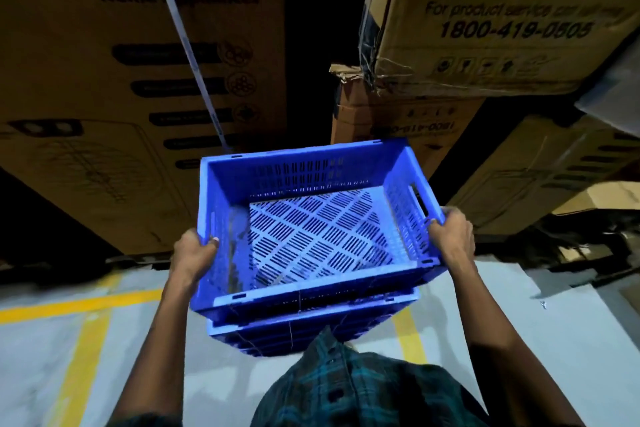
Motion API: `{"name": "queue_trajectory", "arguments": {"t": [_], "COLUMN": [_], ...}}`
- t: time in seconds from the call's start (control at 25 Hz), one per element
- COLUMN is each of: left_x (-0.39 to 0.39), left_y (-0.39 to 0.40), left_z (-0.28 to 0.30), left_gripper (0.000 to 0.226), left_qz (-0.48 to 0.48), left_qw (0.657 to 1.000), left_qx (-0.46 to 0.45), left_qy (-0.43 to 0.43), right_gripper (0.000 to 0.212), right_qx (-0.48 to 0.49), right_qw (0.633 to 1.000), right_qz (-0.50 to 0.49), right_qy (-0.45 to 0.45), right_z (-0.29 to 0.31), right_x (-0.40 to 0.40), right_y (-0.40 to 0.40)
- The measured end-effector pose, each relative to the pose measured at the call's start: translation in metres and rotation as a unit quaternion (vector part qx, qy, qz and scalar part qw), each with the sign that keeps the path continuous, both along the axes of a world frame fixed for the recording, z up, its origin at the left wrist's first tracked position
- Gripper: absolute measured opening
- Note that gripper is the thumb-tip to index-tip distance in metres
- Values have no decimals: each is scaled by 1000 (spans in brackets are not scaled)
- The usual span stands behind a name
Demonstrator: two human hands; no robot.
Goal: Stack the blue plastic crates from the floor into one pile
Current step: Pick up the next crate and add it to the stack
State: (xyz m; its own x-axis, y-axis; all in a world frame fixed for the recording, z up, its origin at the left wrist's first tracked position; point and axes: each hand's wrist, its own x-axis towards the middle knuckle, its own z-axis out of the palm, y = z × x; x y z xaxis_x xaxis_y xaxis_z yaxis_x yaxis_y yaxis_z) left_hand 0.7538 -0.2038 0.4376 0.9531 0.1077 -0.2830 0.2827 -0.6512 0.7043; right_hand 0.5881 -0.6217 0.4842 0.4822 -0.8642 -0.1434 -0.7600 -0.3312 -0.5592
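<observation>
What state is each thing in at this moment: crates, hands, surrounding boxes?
Top blue crate: empty, upright, held at both short sides, sitting skewed over the pile.
Crate pile beneath: stacked, mostly hidden; count unclear.
Left hand: closed grip on the crate's left rim.
Right hand: closed grip on the right rim.
Cardboard boxes: stacked, closed, one torn at a corner.
White strap: running slantwise across the left box.

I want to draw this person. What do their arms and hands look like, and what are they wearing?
Both arms are bare, with no gloves, rings or watch visible on the left hand or right hand. The person wears a dark teal checked shirt with buttons.
</observation>
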Motion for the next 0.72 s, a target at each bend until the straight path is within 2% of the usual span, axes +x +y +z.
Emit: {"name": "queue_trajectory", "arguments": {"t": [0.2,0.36,0.72], "left_x": [-6,7,-10], "left_y": [17,21,24], "left_z": [-1,1,7], "left_gripper": [22,20,31], "left_qz": [5,-11,6], "left_qw": [999,1000,994], "left_qx": [34,14,90], "left_qy": [-7,-2,-58], "right_gripper": [35,34,41], "right_qx": [-33,-26,-103], "right_qw": [998,998,990], "right_qz": [13,33,64], "right_qy": [53,51,70], "right_z": [-19,-18,-22], "right_x": [-14,-3,-16], "right_y": [12,14,33]}}
